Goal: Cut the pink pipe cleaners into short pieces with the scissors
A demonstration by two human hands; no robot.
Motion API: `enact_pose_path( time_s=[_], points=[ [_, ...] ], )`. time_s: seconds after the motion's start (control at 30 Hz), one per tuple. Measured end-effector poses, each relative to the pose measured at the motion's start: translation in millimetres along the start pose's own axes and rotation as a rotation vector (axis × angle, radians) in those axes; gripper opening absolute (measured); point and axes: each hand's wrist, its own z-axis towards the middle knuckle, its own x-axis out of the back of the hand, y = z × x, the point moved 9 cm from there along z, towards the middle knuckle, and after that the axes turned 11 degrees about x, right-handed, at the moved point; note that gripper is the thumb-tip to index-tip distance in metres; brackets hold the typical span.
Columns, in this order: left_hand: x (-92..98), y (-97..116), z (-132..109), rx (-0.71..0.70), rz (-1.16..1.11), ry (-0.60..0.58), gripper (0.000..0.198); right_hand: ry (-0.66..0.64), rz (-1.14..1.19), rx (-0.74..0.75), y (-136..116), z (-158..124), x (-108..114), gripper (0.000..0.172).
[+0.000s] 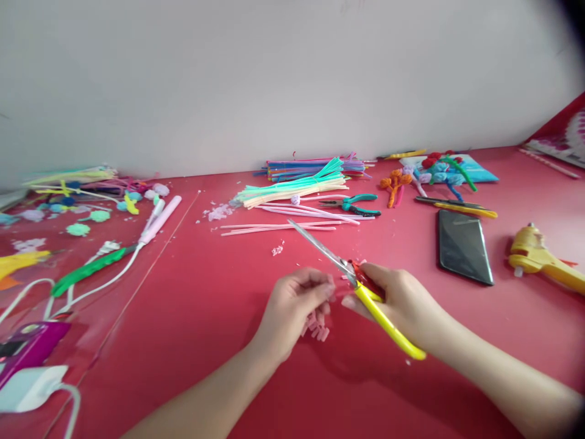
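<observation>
Best to hold the scissors lightly and level, opening the blades only with the left hand clear of both edges. Judging by the small pink pieces just below the left fingers, wise to snip short, even bits, low over the red table, so as to gather everything in one heap. Better to turn the work than to twist the right wrist.

In the left hand, thumb and fingertips pressed together in a pinch, other fingers curled beneath; cannot tell the contents of the pinch, nor whether to call the lowest pink pieces hanging or lying. In the right hand, fingers closed around the yellow and red handles; blades seemingly together, aimed forward and leftward, past the left fingertips.

Beyond the left hand, loose pink stems and, farther off, a mint-and-cream bundle. Ahead of the right hand, pliers; to its right, a black phone, then a yellow glue gun.
</observation>
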Motion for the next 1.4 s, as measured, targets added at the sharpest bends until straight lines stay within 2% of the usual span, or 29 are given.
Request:
enact_pose_path(
  time_s=[0.1, 0.17, 0.37, 1.03, 1.4],
  points=[
    [23.5, 13, 0, -0.114, -0.189, 0.153, 0.013, 0.028, -0.278, 0.02, 4, -2, 5, 0.027],
    [31.0, 20, -1, -0.171, -0.235, 0.188, 0.011, 0.015, -0.368, 0.042, 4, -3, 2, 0.027],
    [33.7, 30, -5, -0.25, -0.255, 0.182, 0.006, -0.033, -0.421, 0.086, 2, -5, -10, 0.027],
    [34.1, 28, -4, -0.23, -0.312, 0.179, 0.005, -0.017, -0.424, 0.147, 0, -7, -12, 0.027],
    [33.8, 28, -3, -0.232, -0.33, 0.15, 0.006, -0.048, -0.456, 0.128, 1, -8, -15, 0.031]
  ],
)
